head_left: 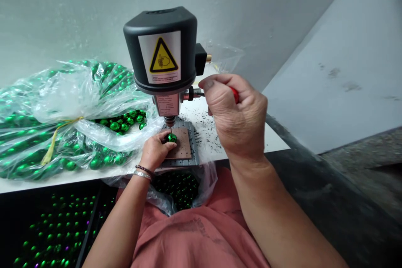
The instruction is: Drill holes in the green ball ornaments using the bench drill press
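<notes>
The left arm reaches in from the near left, forearm slanting away and to the right, its wrist ringed by a dark beaded bracelet and, just nearer the elbow, a silver bangle. The left hand lies low, back turned upward, with the thumb on the near side and the forefinger on the far side of a green ball; the two are drawn in to the ball's width and pinch it by its left part. That ball sits on a brown board, which rests on the dark base of a drill press, directly beneath the drill bit. The bit's tip meets the top of the ball, though whether it has entered cannot be told. The right arm rises from the near right, forearm angled away and to the left, its wrist higher than the left one. The right hand is raised beside the right of the press, fingers curled into a fist around a red handle, the thumb folded over toward the lever's metal shaft. Dark shavings are strewn over the white table beyond the board and to its right. To the left of the press lies a large clear plastic bag full of similar green balls.
</notes>
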`<state>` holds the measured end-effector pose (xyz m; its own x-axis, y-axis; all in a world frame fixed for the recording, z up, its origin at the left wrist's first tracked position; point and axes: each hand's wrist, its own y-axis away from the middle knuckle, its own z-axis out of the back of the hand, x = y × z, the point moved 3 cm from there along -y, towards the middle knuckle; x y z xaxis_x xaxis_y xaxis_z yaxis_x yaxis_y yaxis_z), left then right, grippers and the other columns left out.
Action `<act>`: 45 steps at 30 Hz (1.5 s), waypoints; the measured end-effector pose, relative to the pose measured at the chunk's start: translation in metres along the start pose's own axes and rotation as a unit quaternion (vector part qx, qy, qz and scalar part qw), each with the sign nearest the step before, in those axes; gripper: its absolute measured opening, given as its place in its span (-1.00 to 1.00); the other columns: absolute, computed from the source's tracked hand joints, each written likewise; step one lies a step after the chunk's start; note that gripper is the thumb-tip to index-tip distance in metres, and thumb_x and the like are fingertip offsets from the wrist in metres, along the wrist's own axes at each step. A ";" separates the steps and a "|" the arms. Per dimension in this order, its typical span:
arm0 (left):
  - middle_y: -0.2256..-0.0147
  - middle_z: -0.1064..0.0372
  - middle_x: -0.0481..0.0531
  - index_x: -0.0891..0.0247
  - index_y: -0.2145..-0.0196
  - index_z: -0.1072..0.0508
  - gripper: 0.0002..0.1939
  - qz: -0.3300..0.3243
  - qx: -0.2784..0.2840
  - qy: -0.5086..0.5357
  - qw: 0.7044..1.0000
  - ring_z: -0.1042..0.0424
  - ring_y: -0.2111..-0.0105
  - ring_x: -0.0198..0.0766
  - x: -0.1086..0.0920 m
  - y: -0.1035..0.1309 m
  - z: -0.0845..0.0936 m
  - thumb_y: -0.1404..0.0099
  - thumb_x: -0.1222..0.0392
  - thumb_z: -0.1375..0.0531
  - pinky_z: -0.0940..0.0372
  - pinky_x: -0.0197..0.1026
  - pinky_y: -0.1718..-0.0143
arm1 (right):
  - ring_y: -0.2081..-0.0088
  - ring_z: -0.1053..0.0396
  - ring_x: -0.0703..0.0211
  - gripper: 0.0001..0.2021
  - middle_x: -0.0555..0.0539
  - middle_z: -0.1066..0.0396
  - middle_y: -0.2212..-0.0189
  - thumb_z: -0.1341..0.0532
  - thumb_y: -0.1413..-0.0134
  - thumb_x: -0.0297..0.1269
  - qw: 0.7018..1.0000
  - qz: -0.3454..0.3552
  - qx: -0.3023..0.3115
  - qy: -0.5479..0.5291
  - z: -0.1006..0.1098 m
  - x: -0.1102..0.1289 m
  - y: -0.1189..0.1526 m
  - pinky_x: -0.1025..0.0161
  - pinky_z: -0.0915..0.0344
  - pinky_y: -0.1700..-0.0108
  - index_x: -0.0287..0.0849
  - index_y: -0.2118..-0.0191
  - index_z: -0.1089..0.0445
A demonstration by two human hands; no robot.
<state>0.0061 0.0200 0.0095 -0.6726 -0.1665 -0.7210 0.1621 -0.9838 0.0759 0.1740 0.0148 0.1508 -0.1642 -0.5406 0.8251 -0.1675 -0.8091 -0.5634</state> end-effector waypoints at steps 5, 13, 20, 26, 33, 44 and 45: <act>0.24 -0.50 -0.03 0.18 0.06 -0.44 -0.52 0.006 -0.023 0.064 0.998 -0.43 0.24 -0.20 0.006 0.003 -0.003 -0.01 0.12 -0.24 -0.28 -0.22 0.18 | 0.60 -0.03 0.48 -0.87 0.11 -0.13 0.66 -0.13 -0.02 -0.24 1.000 0.000 0.003 0.007 0.001 -0.001 0.004 0.42 -0.05 0.58 -0.14 0.43 -0.37; 0.25 -0.49 -0.02 0.20 0.05 -0.42 -0.52 0.012 0.010 0.177 0.984 -0.44 0.30 -0.24 0.017 -0.002 -0.004 -0.02 0.12 -0.22 -0.32 -0.21 0.23 | 0.57 -0.04 0.46 -0.83 0.10 -0.11 0.63 -0.10 -0.04 -0.20 0.998 -0.030 0.035 0.030 0.004 0.007 0.000 0.42 -0.11 0.52 -0.15 0.42 -0.35; 0.24 -0.50 0.02 0.22 0.06 -0.44 -0.50 0.021 0.050 0.174 0.983 -0.43 0.28 -0.22 0.019 -0.009 0.006 0.01 0.11 -0.23 -0.31 -0.17 0.19 | 0.55 -0.08 0.46 -0.83 0.10 -0.13 0.62 -0.08 -0.05 -0.20 0.997 -0.041 0.051 0.040 0.006 0.010 -0.002 0.42 -0.13 0.48 -0.14 0.43 -0.33; 0.19 -0.48 0.01 0.23 0.04 -0.42 -0.47 0.015 0.054 0.188 0.981 -0.42 0.24 -0.23 0.016 -0.006 0.005 0.03 0.14 -0.24 -0.29 -0.18 0.14 | 0.55 -0.08 0.47 -0.82 0.10 -0.14 0.62 -0.07 -0.06 -0.20 0.999 -0.019 0.029 0.042 0.003 0.005 -0.001 0.43 -0.12 0.48 -0.14 0.43 -0.33; 0.21 -0.49 -0.02 0.12 0.01 -0.41 -0.50 -0.018 0.024 0.044 0.999 -0.42 0.22 -0.18 0.015 -0.006 0.002 -0.04 0.11 -0.22 -0.27 -0.17 0.15 | 0.55 -0.09 0.47 -0.80 0.10 -0.13 0.62 -0.06 -0.06 -0.17 0.998 -0.031 0.033 0.038 0.002 0.006 -0.001 0.43 -0.11 0.49 -0.14 0.41 -0.33; 0.15 -0.47 0.09 0.16 0.00 -0.40 -0.54 -0.033 0.004 -0.110 0.993 -0.43 0.20 -0.12 -0.006 0.004 0.007 -0.11 0.11 -0.17 -0.24 -0.18 0.19 | 0.56 -0.08 0.46 -0.82 0.10 -0.12 0.62 -0.06 -0.06 -0.19 0.999 -0.023 0.031 0.038 0.002 0.004 0.001 0.41 -0.08 0.52 -0.13 0.42 -0.33; 0.15 -0.47 0.08 0.16 0.01 -0.40 -0.54 -0.033 0.007 -0.110 0.993 -0.43 0.21 -0.11 -0.007 0.003 0.007 -0.11 0.10 -0.17 -0.25 -0.18 0.20 | 0.56 -0.08 0.47 -0.82 0.10 -0.12 0.62 -0.06 -0.06 -0.20 0.999 -0.020 0.031 0.035 0.002 0.005 0.000 0.41 -0.08 0.51 -0.13 0.42 -0.33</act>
<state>0.0061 0.0175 0.0196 -0.8237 -0.1095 -0.5564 0.1023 -0.9938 0.0441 0.1751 0.0118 0.1545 -0.2274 -0.4915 0.8406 -0.1148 -0.8437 -0.5244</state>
